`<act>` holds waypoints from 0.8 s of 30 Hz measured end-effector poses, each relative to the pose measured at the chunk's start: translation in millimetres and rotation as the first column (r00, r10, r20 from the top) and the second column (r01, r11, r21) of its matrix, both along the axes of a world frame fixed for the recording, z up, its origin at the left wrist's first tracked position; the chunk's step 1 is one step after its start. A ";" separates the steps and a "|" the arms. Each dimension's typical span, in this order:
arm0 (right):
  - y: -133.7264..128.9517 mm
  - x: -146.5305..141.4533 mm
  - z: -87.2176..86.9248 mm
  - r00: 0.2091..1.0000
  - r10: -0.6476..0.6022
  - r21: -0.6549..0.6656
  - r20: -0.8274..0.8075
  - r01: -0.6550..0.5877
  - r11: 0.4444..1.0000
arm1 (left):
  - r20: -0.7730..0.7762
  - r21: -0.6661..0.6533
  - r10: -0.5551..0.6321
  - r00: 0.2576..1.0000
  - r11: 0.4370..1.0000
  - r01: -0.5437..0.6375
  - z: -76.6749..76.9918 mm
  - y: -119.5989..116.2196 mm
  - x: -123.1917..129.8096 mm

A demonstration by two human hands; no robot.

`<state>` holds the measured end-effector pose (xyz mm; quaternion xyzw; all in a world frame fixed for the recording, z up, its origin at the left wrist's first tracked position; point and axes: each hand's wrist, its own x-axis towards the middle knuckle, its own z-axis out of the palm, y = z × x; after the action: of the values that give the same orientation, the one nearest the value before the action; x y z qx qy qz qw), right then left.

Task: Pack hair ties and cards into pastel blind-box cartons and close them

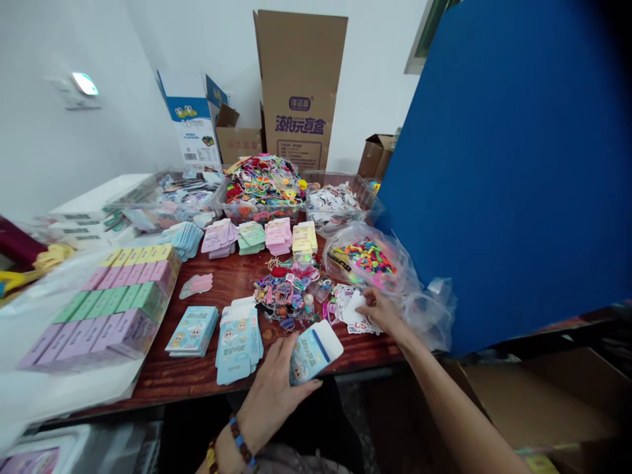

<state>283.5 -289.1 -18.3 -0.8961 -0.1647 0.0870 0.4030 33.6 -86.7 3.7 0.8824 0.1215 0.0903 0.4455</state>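
Note:
My left hand (270,380) is wrapped round a small light blue carton (307,359), held tilted with its white end flap up. At the table's front edge, my right hand (385,315) pinches a white paper cutout (354,307) over a small pile of printed cutouts (363,324). Just left of that pile lies a heap of colourful hair ties and trinkets (286,296). Flat light blue cartons (239,342) are stacked left of my left hand, beside a stack of filled-out blue boxes (193,331).
Rows of pastel boxes (113,299) stand on the left. Behind are card stacks (278,235), a clear bin heaped with hair ties (264,184), and a bin of cutouts (336,201). A plastic bag of bright pieces (368,257) sits right, beside a big blue panel (503,178).

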 end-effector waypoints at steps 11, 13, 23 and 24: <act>-10.2 -12.8 28.2 0.959 0.000 0.443 -0.282 0.130 0.887 | 0.008 -0.027 0.023 1.000 0.999 -0.023 2.5 -2.5 23.2; -8.6 -14.6 32.6 0.954 0.008 0.455 -0.300 0.136 0.880 | -0.008 -0.007 0.009 1.000 1.000 -0.009 2.6 -2.6 25.0; 7.2 -55.9 66.5 0.917 0.176 0.496 -0.358 0.027 0.868 | -0.054 0.105 -0.048 0.997 0.993 0.054 6.7 -1.3 21.8; 10.9 -62.8 68.8 0.909 0.210 0.485 -0.360 -0.010 0.875 | -0.054 0.110 -0.050 0.997 0.992 0.055 7.5 -1.5 22.4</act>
<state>220.7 -278.2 50.5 -0.7223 -0.1464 0.2492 0.6282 56.0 -88.1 11.2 0.9107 0.1043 0.0627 0.3948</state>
